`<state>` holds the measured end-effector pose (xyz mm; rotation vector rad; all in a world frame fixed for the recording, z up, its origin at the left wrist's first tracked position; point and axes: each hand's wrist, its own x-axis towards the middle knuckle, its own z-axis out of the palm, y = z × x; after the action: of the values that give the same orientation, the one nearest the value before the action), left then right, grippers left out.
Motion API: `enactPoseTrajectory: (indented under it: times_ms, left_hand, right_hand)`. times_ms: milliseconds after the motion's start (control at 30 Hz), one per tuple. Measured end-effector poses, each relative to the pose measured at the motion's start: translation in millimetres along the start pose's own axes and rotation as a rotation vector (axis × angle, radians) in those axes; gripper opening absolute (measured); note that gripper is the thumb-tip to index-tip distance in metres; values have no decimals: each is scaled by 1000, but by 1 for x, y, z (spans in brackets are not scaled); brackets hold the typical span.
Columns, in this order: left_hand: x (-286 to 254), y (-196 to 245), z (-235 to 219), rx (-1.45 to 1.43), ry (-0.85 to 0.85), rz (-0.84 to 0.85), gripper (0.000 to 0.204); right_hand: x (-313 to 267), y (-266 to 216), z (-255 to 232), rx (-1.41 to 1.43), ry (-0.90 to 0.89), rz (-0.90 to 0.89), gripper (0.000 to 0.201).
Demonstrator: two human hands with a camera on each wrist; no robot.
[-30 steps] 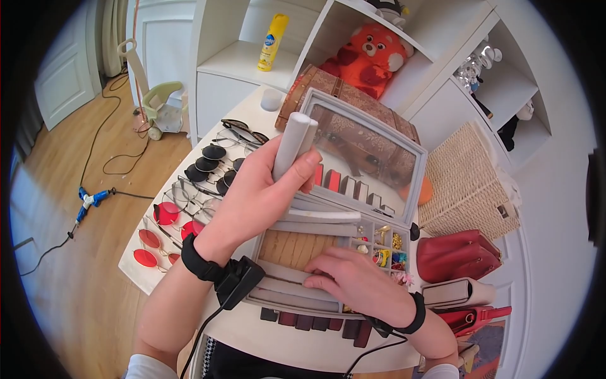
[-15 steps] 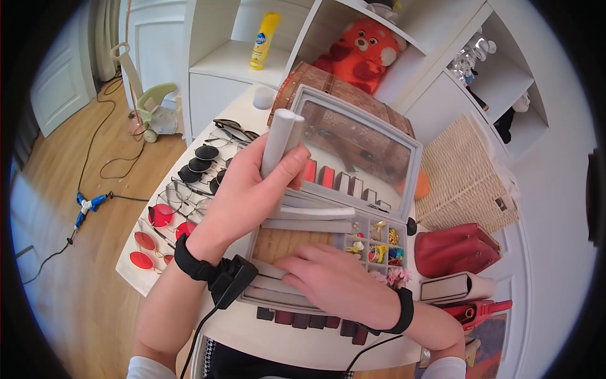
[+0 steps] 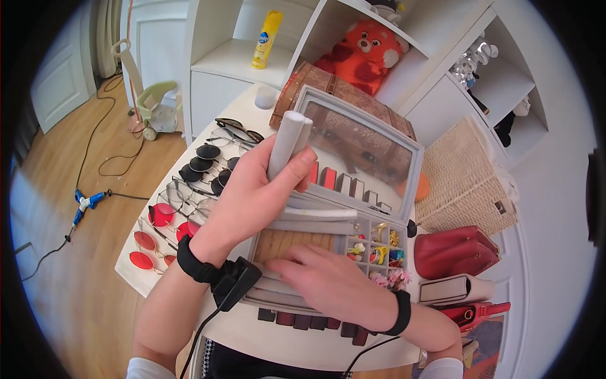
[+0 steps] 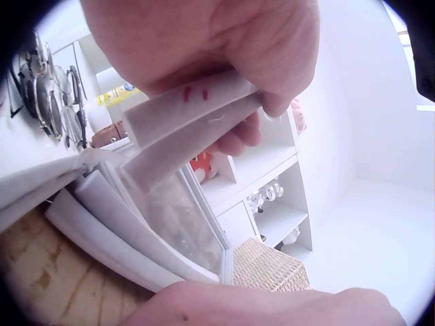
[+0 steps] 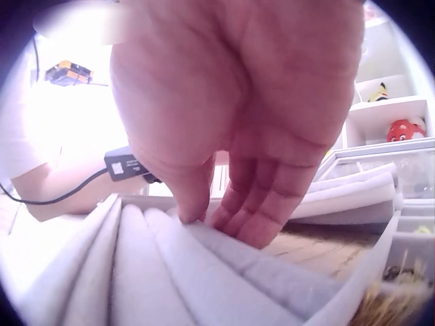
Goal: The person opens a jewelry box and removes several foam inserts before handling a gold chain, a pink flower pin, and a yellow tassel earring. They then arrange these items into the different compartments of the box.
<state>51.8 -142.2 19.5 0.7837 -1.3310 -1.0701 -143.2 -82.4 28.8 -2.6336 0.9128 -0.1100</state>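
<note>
My left hand (image 3: 249, 196) holds two pale grey padded rolls (image 3: 290, 142) upright above a jewellery box (image 3: 411, 237). In the left wrist view, one of these rolls (image 4: 183, 105) shows small red marks. Inside the box, my right hand (image 3: 334, 284) is at the left end of the near rolls. Seen from the right wrist, its thumb and fingers pinch a grey padded roll (image 5: 224, 255) beside several others. More rolls (image 3: 315, 221) lie at the far side of the same compartment, and its brown bottom (image 3: 287, 243) shows between.
The box's glass lid (image 3: 372, 151) stands raised. Small compartments on the right hold trinkets (image 3: 379, 252). Rows of glasses (image 3: 208, 151) lie to the left; bags (image 3: 454, 252) and a wicker basket (image 3: 467, 177) stand to the right. Dark small boxes (image 3: 303, 321) line the near side.
My right hand has moved left along the near rolls to their left end. The left hand keeps its two rolls at nearly the same place.
</note>
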Motion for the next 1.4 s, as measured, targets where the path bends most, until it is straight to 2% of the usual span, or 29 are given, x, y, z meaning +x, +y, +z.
enactPoseTrajectory:
  times_ms: [133, 200, 233, 300, 333, 533, 633, 800, 900, 1233, 1300, 1400]
  left_hand:
    - [-1, 1, -1, -4, 9, -14, 31]
    - [-2, 4, -1, 11, 4, -21, 31]
    - [-2, 6, 0, 26, -1, -29, 31]
    - [-3, 7, 3, 20, -1, -36, 31]
    - [-3, 6, 3, 15, 9, -55, 31]
    - [-1, 3, 1, 18, 12, -48, 31]
    - [-1, 2, 0, 42, 19, -68, 32]
    - [-1, 3, 0, 33, 10, -46, 33]
    - [0, 0, 2, 7, 7, -44, 33]
    - [-1, 2, 1, 28, 4, -40, 33]
    - [-2, 2, 2, 29, 8, -55, 33]
    - [-1, 2, 1, 36, 7, -68, 34]
  right_hand:
    - [-4, 19, -19, -100, 5, 55, 26]
    - [-6, 23, -26, -289, 265, 19, 24]
    - [-6, 24, -25, -297, 274, 19, 24]
    - [-10, 28, -13, -560, 233, 164, 21]
    - [-10, 28, -12, -563, 239, 161, 21]
    - [-7, 29, -12, -528, 220, 179, 20]
    - [-9, 29, -15, -510, 157, 192, 21]
    - [-17, 23, -18, -211, 52, 159, 22]
    - [-20, 19, -24, -159, 1, 102, 22]
    - [-14, 36, -15, -48, -58, 131, 18]
    - [-17, 42, -18, 5, -50, 85, 19]
    - [-15, 35, -30, 18, -38, 142, 19]
